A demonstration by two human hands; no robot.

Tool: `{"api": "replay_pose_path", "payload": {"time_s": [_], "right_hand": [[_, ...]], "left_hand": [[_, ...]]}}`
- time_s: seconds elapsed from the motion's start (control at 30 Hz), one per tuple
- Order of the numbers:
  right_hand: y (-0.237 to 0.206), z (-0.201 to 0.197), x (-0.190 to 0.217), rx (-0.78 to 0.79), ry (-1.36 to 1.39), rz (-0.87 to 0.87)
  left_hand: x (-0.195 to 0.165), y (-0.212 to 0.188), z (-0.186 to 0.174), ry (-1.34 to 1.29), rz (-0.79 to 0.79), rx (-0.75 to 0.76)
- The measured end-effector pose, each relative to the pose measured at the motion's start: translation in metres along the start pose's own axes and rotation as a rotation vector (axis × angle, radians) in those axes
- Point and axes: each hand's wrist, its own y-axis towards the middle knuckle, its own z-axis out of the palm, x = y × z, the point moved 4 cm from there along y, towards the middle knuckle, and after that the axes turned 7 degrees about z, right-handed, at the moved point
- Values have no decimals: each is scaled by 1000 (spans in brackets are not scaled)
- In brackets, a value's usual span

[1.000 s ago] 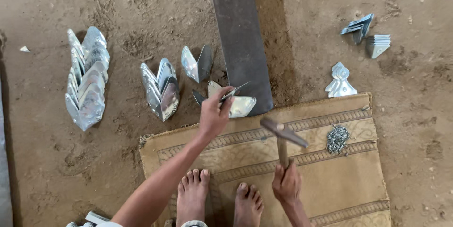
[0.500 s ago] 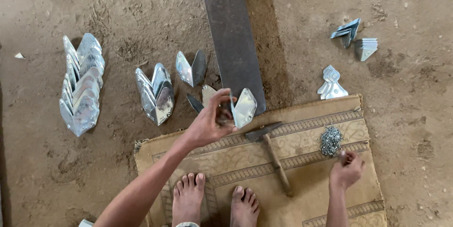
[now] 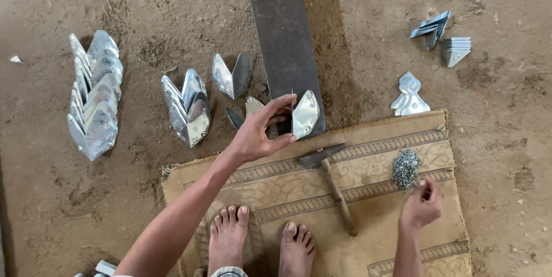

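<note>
My left hand (image 3: 260,132) grips a folded metal bracket (image 3: 305,114) at twelve o'clock; my right hand (image 3: 421,203) pinches at the nail pile (image 3: 406,167), hammer (image 3: 333,182) lying between.

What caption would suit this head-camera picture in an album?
Left hand steadies a folded metal corner piece on a dark steel bar; right hand reaches a pile of small nails, hammer lying on the mat.

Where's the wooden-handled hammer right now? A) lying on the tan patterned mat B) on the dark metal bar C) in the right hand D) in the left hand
A: the wooden-handled hammer lies loose on the tan patterned mat, between the hands; the right hand is at the small pile of shiny metal nails, and the left hand holds a shiny folded metal corner piece at the dark metal bar.
</note>
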Motion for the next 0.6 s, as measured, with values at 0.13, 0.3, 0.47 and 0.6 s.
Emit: {"api": "replay_pose_path", "payload": {"time_s": [0.13,0.3,0.47,0.6], "right_hand": [[-77,34,84,367,281,63],[-137,93,215,531,316,-592],[-133,78,205,556,349,-486],[-151,38,142,413,127,-544]], "left_hand": [[6,0,-1,57,10,-5],[25,-1,-12,-303,-136,-122],[34,2,-11,-341,-79,-183],[36,3,-1,-346,-104,-353]]}}
